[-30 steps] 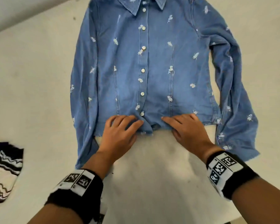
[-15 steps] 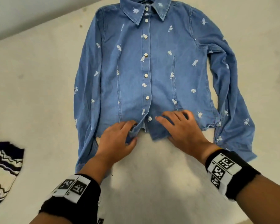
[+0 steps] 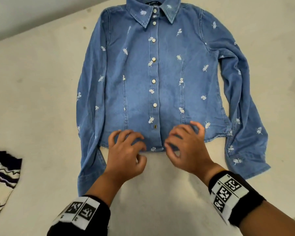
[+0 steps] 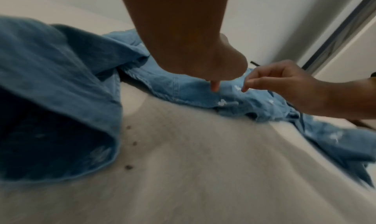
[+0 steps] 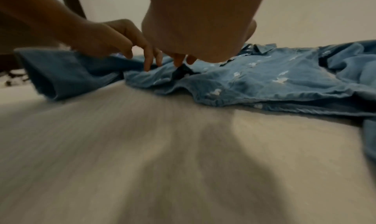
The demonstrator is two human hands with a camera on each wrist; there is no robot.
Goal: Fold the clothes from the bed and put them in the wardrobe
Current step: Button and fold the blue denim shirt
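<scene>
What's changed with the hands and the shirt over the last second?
Both hands have lifted off the shirt hem: the left hand and right hand, flat on it before, now hover with curled fingers, holding nothing. The hem lies flatter. The shirt stays buttoned, spread face up on the bed, with the knit garment unmoved.

head looks down, wrists low, all share shirt [image 3: 153, 86]
</scene>
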